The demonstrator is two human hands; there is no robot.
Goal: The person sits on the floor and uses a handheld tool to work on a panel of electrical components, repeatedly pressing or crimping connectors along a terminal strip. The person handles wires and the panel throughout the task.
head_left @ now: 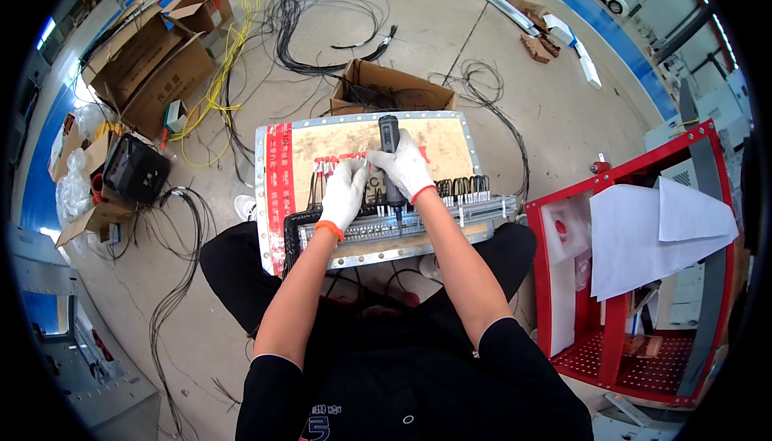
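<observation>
In its white glove, my right hand point(408, 169) is closed around a dark cordless screwdriver point(390, 137), which stands with its bit pointing down toward me. My gloved left hand point(344, 193) has its fingertips pinched together right beside my right fingertips; what they hold is too small to make out. Below both hands, a terminal strip on a metal rail point(370, 230) lies across a wooden crate top point(301, 137). Short black wires with white end markers point(466, 192) stand along the strip's right part. A thick black wire bundle point(291, 240) bends around its left end.
An open cardboard box point(394, 87) with dark cables sits just beyond the crate. Black cables point(293, 35) and yellow cables point(229, 71) cover the floor ahead. A red metal frame point(615, 312) with white paper on it stands at right. More cartons point(145, 67) lie left.
</observation>
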